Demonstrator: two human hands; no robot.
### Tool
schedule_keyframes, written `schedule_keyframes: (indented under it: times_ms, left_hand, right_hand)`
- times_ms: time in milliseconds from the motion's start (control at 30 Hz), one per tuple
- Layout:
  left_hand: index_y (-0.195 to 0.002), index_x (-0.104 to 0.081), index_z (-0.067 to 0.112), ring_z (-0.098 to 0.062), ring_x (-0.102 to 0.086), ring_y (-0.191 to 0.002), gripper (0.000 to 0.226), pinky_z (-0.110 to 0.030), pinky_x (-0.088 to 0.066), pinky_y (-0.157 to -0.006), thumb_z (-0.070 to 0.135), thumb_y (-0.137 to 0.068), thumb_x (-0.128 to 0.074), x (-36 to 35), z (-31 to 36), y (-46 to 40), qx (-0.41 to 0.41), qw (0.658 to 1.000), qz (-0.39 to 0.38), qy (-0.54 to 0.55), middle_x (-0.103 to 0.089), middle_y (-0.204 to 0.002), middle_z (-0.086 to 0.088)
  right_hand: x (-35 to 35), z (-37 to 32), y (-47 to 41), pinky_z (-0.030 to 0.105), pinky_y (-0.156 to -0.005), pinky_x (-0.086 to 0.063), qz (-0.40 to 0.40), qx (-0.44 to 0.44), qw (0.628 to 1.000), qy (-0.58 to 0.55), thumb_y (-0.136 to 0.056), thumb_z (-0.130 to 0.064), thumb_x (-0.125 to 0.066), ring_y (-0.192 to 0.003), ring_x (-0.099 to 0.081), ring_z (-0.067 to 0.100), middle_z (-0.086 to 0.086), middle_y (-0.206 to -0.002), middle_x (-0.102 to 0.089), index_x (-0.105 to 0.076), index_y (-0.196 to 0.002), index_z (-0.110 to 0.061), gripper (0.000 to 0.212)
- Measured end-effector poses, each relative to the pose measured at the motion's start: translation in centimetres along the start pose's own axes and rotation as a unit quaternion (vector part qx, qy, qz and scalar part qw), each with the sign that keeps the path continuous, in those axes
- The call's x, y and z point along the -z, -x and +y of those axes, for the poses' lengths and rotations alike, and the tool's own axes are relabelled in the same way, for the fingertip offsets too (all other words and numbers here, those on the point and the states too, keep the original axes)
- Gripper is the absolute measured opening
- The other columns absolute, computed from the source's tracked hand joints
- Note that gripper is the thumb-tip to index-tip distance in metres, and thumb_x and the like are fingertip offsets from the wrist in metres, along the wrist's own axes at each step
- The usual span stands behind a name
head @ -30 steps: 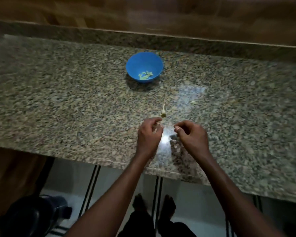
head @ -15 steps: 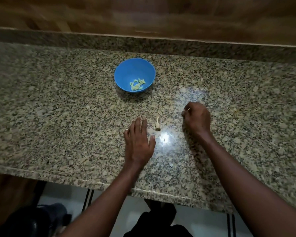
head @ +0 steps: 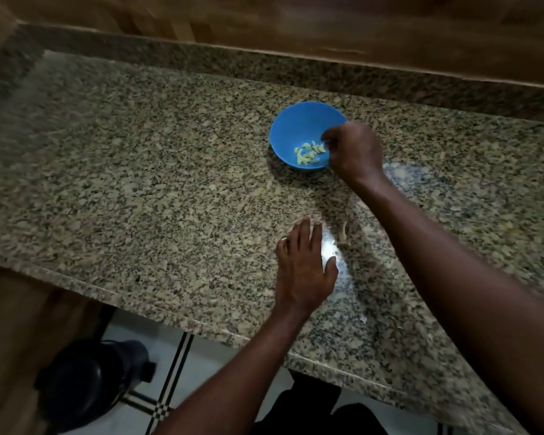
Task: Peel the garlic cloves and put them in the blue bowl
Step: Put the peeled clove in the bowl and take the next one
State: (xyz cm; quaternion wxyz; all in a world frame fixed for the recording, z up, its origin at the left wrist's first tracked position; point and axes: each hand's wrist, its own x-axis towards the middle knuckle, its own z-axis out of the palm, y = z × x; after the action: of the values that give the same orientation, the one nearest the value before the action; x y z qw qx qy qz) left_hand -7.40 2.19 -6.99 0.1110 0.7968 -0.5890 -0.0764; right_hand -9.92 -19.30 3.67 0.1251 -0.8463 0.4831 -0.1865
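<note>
**Right hand at bowl rim, left hand flat on counter**

I read the right hand [head: 355,150] over the right rim of the blue bowl [head: 291,127], fingers curled inward above the interior. I cannot tell whether they hold a clove. Peeled garlic cloves [head: 310,153] lie in a small pile on the bowl floor, just beside the fingertips. The left hand [head: 305,268] rests flat on the granite counter [head: 139,183], fingers straight and together. A garlic stem with skin [head: 343,235] lies just right of it.
</note>
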Motion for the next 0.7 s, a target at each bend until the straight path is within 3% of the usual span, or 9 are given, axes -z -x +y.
schedule_keyframes:
  times_ms: [133,200,300,434,501,534,601,634,701]
  left_hand:
    - [-0.154,-0.042,0.011,-0.031,-0.037,-0.145,0.073,-0.051,-0.034,-0.111,0.050,-0.093,-0.044,-0.1,0.0,0.0,0.006,1.000,0.009,0.024,-0.037,-0.162,-0.014]
    - [-0.155,-0.040,0.012,-0.030,-0.036,-0.145,0.071,-0.050,-0.032,-0.113,0.050,-0.095,-0.045,0.0,-0.1,0.1,0.002,1.000,0.005,0.025,-0.036,-0.162,-0.012]
    - [-0.154,-0.042,0.015,-0.027,-0.036,-0.144,0.062,-0.049,-0.032,-0.113,0.045,-0.100,-0.044,0.1,-0.4,0.1,0.007,0.998,0.020,0.062,-0.037,-0.161,-0.009]
    - [-0.134,-0.063,0.019,-0.019,-0.041,-0.131,0.036,-0.042,-0.043,-0.104,0.027,-0.103,-0.048,1.0,0.1,-0.2,0.041,0.983,0.073,0.161,-0.052,-0.144,-0.002]
    - [-0.124,-0.071,0.018,-0.013,-0.051,-0.116,0.027,-0.036,-0.052,-0.094,0.017,-0.103,-0.055,2.2,1.0,-0.5,0.085,0.953,0.057,0.284,-0.060,-0.125,0.004]
    - [-0.121,-0.073,0.019,-0.010,-0.058,-0.108,0.025,-0.035,-0.056,-0.091,0.014,-0.102,-0.058,3.0,1.6,-0.7,0.115,0.924,0.028,0.363,-0.065,-0.119,0.006]
    - [-0.117,-0.076,0.022,-0.009,-0.068,-0.092,0.025,-0.037,-0.061,-0.083,0.010,-0.100,-0.061,4.4,2.9,-0.8,0.167,0.856,-0.034,0.488,-0.075,-0.109,0.005]
    - [-0.114,-0.077,0.023,-0.011,-0.070,-0.083,0.025,-0.038,-0.060,-0.077,0.009,-0.099,-0.063,5.0,3.5,-0.9,0.181,0.826,-0.055,0.531,-0.078,-0.102,0.002]
    - [-0.107,-0.079,0.022,-0.013,-0.071,-0.075,0.024,-0.039,-0.059,-0.071,0.004,-0.096,-0.066,5.8,4.7,-0.9,0.195,0.788,-0.074,0.580,-0.079,-0.094,-0.003]
  right_hand:
    - [1.2,1.5,7.0,0.023,-0.054,-0.043,0.046,-0.057,0.994,-0.076,-0.095,-0.022,-0.066,-0.067,-0.066,0.019,0.004,-0.081,-0.074,-0.077,-0.091,-0.014,0.014]
    - [1.1,2.2,11.0,0.017,-0.050,-0.036,-0.022,-0.121,0.988,-0.090,-0.096,-0.032,-0.071,-0.060,-0.063,0.014,0.002,-0.077,-0.073,-0.075,-0.094,-0.016,0.016]
    - [-0.5,3.2,14.3,0.025,-0.055,-0.039,-0.126,-0.182,0.973,-0.069,-0.088,-0.045,-0.077,-0.068,-0.063,0.018,-0.001,-0.077,-0.068,-0.069,-0.092,-0.023,0.024]
    - [-1.2,3.6,14.5,0.025,-0.054,-0.039,-0.170,-0.171,0.965,-0.106,-0.086,-0.031,-0.081,-0.070,-0.063,0.018,-0.004,-0.071,-0.063,-0.066,-0.082,-0.019,0.019]
    - [-0.8,4.3,14.6,0.016,-0.050,-0.046,-0.185,-0.208,0.940,-0.199,-0.089,-0.016,-0.079,-0.062,-0.067,0.013,-0.003,-0.070,-0.066,-0.068,-0.080,-0.016,0.014]
    - [-0.3,4.9,14.8,0.020,-0.056,-0.056,-0.190,-0.236,0.911,-0.280,-0.090,-0.008,-0.076,-0.062,-0.071,0.015,0.003,-0.072,-0.069,-0.069,-0.080,-0.014,0.014]
    - [0.8,6.3,15.5,0.044,-0.071,-0.065,-0.178,-0.277,0.839,-0.433,-0.091,0.001,-0.072,-0.070,-0.076,0.030,0.014,-0.079,-0.073,-0.071,-0.086,-0.006,0.008]
    - [1.5,6.9,15.9,0.047,-0.070,-0.064,-0.174,-0.284,0.809,-0.484,-0.090,0.002,-0.072,-0.072,-0.075,0.035,0.016,-0.082,-0.074,-0.071,-0.090,-0.002,0.003]
    - [2.8,7.6,16.6,0.037,-0.062,-0.063,-0.170,-0.311,0.753,-0.554,-0.090,0.002,-0.071,-0.072,-0.075,0.034,0.018,-0.087,-0.073,-0.070,-0.097,0.003,0.007]
